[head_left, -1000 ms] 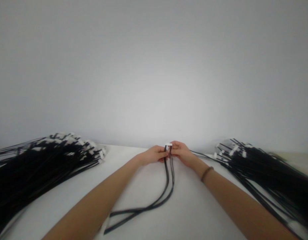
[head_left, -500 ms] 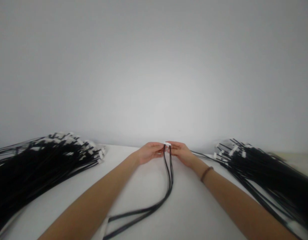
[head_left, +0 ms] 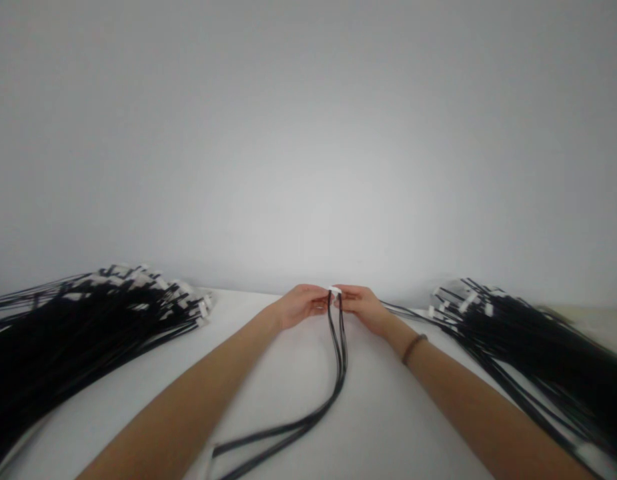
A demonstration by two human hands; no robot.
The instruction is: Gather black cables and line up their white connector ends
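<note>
At the far middle of the table, my left hand (head_left: pixel 305 303) and my right hand (head_left: pixel 359 305) pinch a small white connector (head_left: pixel 335 291) from either side. It sits at the end of a black cable (head_left: pixel 341 373) whose paired strands hang down between the hands. From there the cable curves toward the lower left, where its strands part near another white end piece (head_left: pixel 209 460) beside my left forearm. The fingers partly cover the connector, so its details are too small to make out.
On the left lies a big pile of black cables (head_left: pixel 88 340) with white connectors at their far ends. A similar pile of cables (head_left: pixel 533 347) lies on the right. Both rest on the white table (head_left: pixel 388 413), with a plain pale wall (head_left: pixel 308 147) behind.
Both hands keep their hold on the connector at nearly the same spot. The cable's near end has shifted slightly downward in the view.
</note>
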